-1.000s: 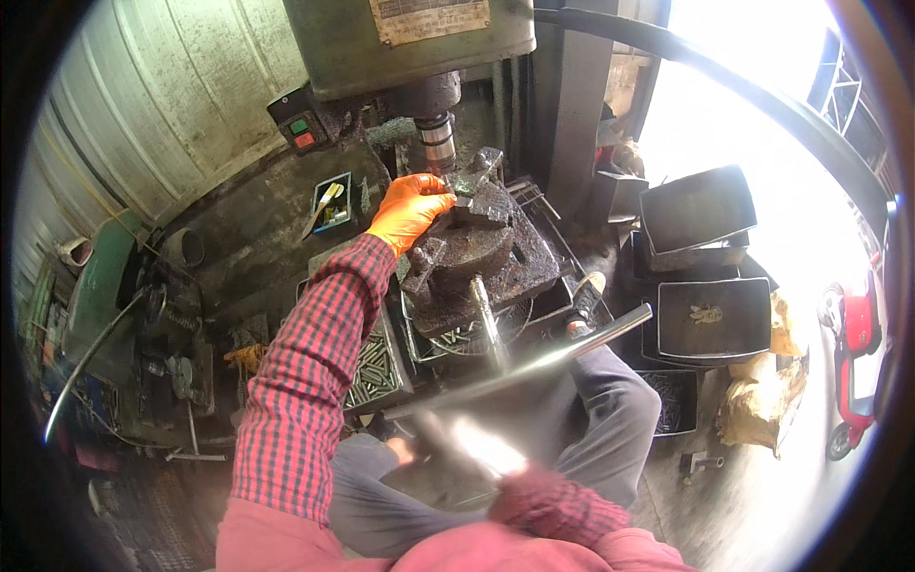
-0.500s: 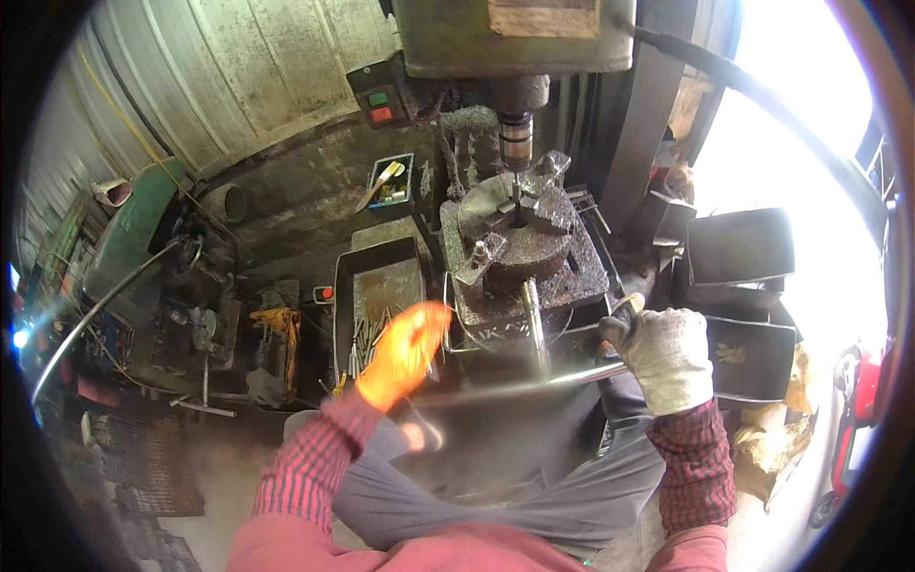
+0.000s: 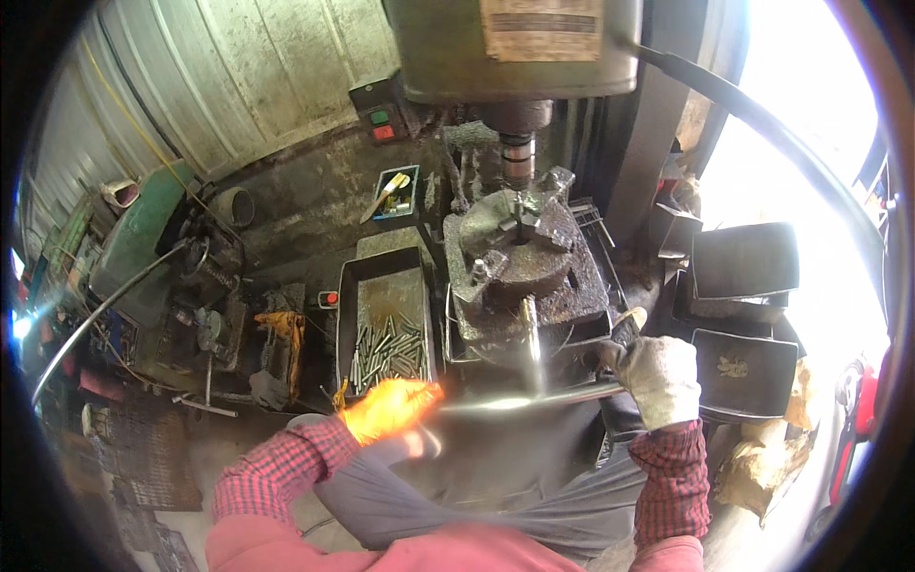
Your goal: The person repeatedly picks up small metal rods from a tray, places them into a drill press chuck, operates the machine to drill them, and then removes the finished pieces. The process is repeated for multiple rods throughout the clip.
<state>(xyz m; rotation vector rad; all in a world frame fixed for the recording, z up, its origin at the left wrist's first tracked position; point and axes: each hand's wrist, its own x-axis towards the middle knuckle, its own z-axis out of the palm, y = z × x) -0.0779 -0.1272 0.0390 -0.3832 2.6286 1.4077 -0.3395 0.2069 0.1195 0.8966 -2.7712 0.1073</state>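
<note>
A long metal bar [image 3: 505, 404] lies crosswise in front of me, on the end of a shiny rod [image 3: 531, 334] that runs out of the round chuck fixture [image 3: 522, 229]. The bar is blurred. My left hand [image 3: 393, 408], in an orange glove, is closed at the bar's left end; glare hides its fingers in part. My right hand [image 3: 661, 379], in a dirty pale glove, is closed around the right end, its fingertips dark. Above the fixture hangs the drill press spindle [image 3: 518, 157]. Just beyond my left hand, a metal tray [image 3: 381, 276] holds several short metal pins [image 3: 393, 348].
A small box with a brush [image 3: 389, 197] sits behind the tray. Green and red switch buttons [image 3: 382, 125] are on the back wall. Stacked dark bins [image 3: 743, 262] stand at right, a second machine [image 3: 143, 248] at left. A hose [image 3: 762, 110] crosses the upper right.
My left hand has come down from above the tray to the bar's left end, uncovering the pins. My right hand has shifted slightly left. The bar has turned a little.
</note>
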